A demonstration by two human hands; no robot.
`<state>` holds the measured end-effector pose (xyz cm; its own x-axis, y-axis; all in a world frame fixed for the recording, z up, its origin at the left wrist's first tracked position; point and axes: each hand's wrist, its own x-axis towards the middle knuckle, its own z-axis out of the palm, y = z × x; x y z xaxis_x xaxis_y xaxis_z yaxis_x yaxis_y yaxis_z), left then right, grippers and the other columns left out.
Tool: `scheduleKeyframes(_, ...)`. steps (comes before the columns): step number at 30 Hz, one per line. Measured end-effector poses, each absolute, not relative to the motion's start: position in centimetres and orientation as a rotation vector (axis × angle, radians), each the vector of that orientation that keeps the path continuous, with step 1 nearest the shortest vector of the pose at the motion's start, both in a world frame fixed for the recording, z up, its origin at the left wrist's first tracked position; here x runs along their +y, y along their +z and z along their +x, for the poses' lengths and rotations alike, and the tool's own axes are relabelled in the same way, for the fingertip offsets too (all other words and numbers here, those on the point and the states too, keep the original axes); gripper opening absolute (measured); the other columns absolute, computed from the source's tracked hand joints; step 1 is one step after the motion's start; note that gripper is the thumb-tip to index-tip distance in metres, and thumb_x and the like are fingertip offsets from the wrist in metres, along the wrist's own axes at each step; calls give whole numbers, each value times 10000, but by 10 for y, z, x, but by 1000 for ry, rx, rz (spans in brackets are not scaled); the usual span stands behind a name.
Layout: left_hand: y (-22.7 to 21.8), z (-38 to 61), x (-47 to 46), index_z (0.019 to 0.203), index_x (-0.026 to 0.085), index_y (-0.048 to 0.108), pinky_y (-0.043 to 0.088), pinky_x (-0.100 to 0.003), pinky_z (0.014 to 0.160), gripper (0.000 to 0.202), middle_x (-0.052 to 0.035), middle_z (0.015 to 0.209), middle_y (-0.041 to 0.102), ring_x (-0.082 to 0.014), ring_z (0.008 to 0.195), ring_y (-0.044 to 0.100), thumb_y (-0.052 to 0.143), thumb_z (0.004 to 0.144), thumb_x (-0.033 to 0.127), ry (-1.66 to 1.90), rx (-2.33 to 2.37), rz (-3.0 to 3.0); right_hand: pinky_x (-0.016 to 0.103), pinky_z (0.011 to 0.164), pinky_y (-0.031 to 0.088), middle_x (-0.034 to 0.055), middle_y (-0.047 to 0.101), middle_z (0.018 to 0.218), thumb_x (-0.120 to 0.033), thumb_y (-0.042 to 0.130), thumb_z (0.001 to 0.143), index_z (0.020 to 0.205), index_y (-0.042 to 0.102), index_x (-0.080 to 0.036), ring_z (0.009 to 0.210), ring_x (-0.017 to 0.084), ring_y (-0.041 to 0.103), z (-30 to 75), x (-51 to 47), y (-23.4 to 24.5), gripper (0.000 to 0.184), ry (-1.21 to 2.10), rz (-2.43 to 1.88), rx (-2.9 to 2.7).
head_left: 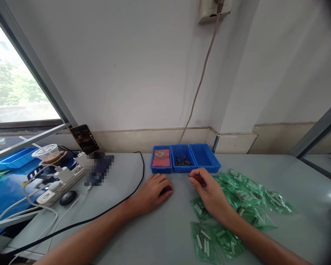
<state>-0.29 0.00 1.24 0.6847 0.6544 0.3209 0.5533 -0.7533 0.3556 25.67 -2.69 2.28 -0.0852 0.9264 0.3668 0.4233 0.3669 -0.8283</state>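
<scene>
My left hand (154, 191) rests on the grey table (160, 235), fingers curled over small dark parts I can barely see. My right hand (209, 193) hovers just in front of the blue bins, thumb and forefinger pinched on a tiny thin part. Three small blue bins stand in a row at the wall: the left one (161, 159) holds a pink pad, the middle one (182, 160) holds dark pins, and the right one (205, 156) looks empty. Several green plastic bags (245, 195) of small metal parts lie under and to the right of my right wrist.
A black cable (127, 198) runs across the table under my left forearm. At the left are a white power strip (60, 182) with plugs, a phone (84, 139) leaning on the wall, and a lidded drink cup (46, 152). A beige cord (201, 77) hangs from a wall socket.
</scene>
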Motion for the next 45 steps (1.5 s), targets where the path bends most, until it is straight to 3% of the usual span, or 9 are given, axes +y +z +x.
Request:
scheduleKeyframes(22,10,-3,1,1057,220,622,450,-353,895,60,-46,1060,655,-214,978,579,586,1084,261,650,977,2688,340,739,515,40,707,907,-482,457,1079,1049,673,-251,832,234,645,257,-25,17,319,735,-1263,-1672)
scheduleKeyframes(45,13,-3,1,1050,221,614,436,-355,882,58,-42,1050,651,-218,971,573,580,1084,253,638,965,2657,353,794,487,38,670,968,-412,499,1075,1045,620,-255,886,236,613,256,-26,20,200,682,-1238,-1679)
